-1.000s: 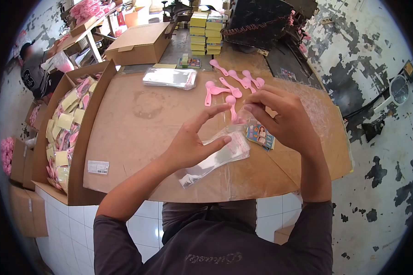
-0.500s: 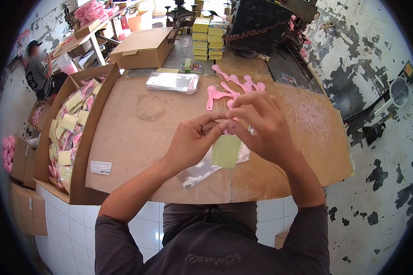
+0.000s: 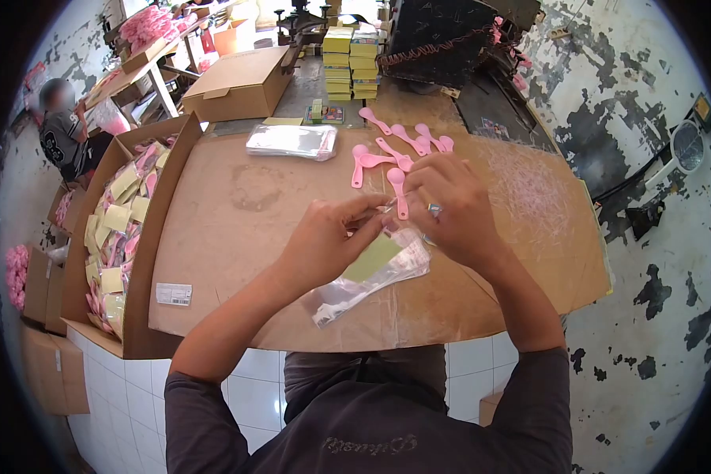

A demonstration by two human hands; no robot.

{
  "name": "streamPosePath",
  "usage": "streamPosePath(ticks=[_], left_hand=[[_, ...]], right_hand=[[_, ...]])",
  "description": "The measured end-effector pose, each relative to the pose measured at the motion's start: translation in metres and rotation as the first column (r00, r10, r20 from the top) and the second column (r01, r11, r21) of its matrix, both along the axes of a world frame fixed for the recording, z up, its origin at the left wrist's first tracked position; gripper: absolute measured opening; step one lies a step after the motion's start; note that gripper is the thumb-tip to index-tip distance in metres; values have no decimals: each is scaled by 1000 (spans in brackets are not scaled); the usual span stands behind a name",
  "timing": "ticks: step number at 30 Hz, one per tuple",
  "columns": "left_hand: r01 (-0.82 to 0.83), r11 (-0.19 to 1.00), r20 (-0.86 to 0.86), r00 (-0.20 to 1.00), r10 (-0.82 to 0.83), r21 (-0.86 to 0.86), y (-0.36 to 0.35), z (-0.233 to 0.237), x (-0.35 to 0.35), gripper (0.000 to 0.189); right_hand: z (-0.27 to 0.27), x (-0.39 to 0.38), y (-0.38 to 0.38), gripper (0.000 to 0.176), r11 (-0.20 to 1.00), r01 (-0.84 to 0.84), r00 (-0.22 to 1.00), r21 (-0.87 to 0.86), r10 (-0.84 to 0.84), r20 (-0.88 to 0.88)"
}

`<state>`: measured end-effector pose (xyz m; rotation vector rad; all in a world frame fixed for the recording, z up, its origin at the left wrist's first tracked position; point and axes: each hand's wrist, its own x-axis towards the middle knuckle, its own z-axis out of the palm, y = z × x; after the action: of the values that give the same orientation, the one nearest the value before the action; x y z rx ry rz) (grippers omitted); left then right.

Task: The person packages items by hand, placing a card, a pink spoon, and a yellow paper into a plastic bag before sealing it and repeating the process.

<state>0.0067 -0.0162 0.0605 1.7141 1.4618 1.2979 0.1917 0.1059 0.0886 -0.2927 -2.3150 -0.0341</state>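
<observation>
My left hand pinches the top of a small clear plastic bag with a yellow-green card in it, above the cardboard-covered table. My right hand is beside it, its fingers curled together; what they hold, if anything, I cannot make out. Beneath both hands lie several flat clear plastic bags. A pink measuring spoon lies just past my fingers, and several more pink spoons are spread behind it.
A long carton filled with packed pink spoons and cards stands at the left. Further back are a stack of clear bags, a closed box and card stacks. Thin plastic strips lie at the right. A person is at the far left.
My right hand has drawn slightly away to the right from my left. The card in the bag has tilted, and the pink spoon behind my hands shows more fully.
</observation>
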Motion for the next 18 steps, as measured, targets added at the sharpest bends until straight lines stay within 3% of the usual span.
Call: streamPosePath(ticks=[3,4,5,6,7,8,10,11,12,13,16,18], left_hand=[[58,998,29,998,-57,-29,2,-8,-7,28],[54,997,145,988,-47,-48,4,-12,-10,29],[53,996,259,965,-33,-69,6,-18,-14,30],[56,994,369,929,-19,-90,8,-23,-18,32],[41,995,388,922,-5,-86,10,-28,-22,33],[27,996,410,912,9,-82,12,-33,-25,34],[15,997,460,888,22,-76,14,-37,-26,36],[17,997,485,874,22,-75,12,-37,-25,37],[16,997,507,862,23,-73,11,-36,-25,38],[17,997,504,864,22,-73,10,-35,-24,38],[3,998,498,867,27,-60,12,-33,-23,39],[-17,999,509,860,40,-50,12,-37,-20,40]], right_hand=[[8,22,31,10,992,69,987,-107,-84,-140],[15,35,36,9,936,54,991,-347,-92,-94],[22,51,41,8,822,45,995,-567,-88,-49],[23,75,55,9,644,-58,998,-763,37,-45],[23,105,73,10,410,-131,985,-903,155,-73],[18,134,98,12,349,-196,975,-916,168,-144],[-6,188,151,18,223,-321,941,-920,185,-283],[-31,214,168,23,604,239,970,-760,-106,220],[-61,238,182,27,678,694,687,-243,-524,502],[-68,240,178,32,410,829,235,381,-873,428],[-65,239,170,41,597,800,599,-65,-787,146],[-38,204,137,39,648,752,659,-122,-739,138]])
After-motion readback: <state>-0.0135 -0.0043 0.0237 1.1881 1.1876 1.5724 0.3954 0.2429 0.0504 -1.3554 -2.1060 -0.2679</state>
